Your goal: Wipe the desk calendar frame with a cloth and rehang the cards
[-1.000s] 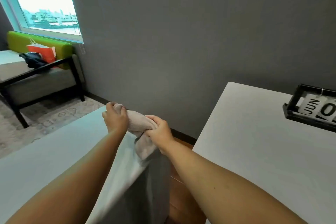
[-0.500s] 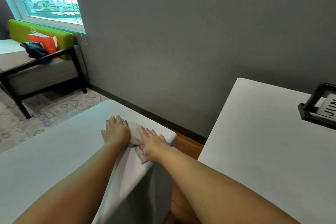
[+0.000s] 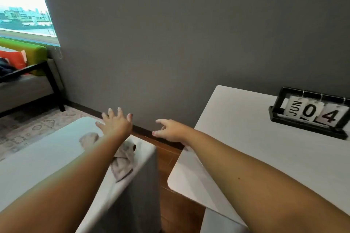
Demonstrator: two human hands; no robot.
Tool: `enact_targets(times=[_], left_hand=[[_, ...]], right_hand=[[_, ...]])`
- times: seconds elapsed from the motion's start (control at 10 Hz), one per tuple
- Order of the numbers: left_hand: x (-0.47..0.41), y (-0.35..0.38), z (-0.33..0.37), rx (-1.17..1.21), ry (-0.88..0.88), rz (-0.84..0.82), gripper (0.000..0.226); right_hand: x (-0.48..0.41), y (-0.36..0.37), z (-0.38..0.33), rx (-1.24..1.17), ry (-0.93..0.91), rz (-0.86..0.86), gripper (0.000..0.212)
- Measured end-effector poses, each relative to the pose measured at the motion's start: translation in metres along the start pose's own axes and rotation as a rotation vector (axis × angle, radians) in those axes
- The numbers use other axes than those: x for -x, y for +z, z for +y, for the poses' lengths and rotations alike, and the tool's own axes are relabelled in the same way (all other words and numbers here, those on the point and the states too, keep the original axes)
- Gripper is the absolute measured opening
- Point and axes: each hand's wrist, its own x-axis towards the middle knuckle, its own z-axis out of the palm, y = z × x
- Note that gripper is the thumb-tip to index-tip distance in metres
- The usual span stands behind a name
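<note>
A plain grey wall (image 3: 189, 34) fills the back of the view. Below it stand two pale counters with a gap of wooden floor between them: a white counter (image 3: 246, 153) on the right and a second white counter (image 3: 43, 157) on the left. The black rectangular desk calendar frame (image 3: 303, 125) stands upright at the far right of the right counter, well apart from both hands. A crumpled beige cloth (image 3: 123, 166) lies on the left counter near its corner, partly under the left forearm, and nothing holds it. The left hand (image 3: 115, 125) hovers beyond the cloth, fingers spread and empty. The right hand (image 3: 170, 130) hangs over the gap, fingers loose and empty. The white cards (image 3: 310, 111) reading JUN 04 hang from rings on the frame's top bar. The wiping looks not yet begun or already over; I cannot tell which. If it is ahead, the next move calls for unhooking the cards and then taking up the cloth.
</note>
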Motion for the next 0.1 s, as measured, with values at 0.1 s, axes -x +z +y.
enact_targets(times=[0.1], left_hand=[[0.0092, -0.0048, 0.0668, -0.008, 0.204, 0.001, 0.053]], right_hand=[[0.018, -0.0473, 0.0229, 0.027, 0.044, 0.114, 0.057]])
